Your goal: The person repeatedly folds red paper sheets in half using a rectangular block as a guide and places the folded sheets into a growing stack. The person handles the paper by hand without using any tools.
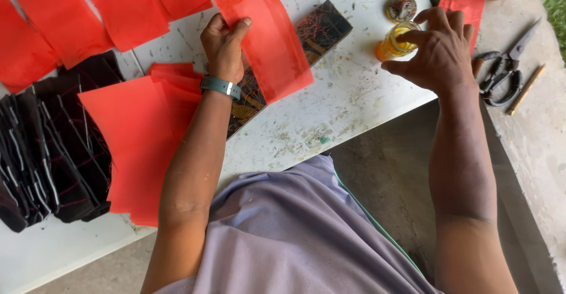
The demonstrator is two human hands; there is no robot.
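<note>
Under the right hand [439, 52], a yellow jar [394, 43] half-hidden; left hand [224, 43] pinches red paper [268, 40].

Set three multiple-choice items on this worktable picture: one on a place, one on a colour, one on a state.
1. Where do the scissors lie?
A. on the concrete right of the table
B. on the black cloth
C. under the red sheets

2. What colour is the sheet that the left hand holds?
A. blue
B. red
C. white

3. How is the small jar at the right hand?
A. tipped over
B. lidded
C. open, upright

Answers: 1 A, they rest beside the table; 2 B, the sheet is red; 3 C, its lid lies apart.
</note>
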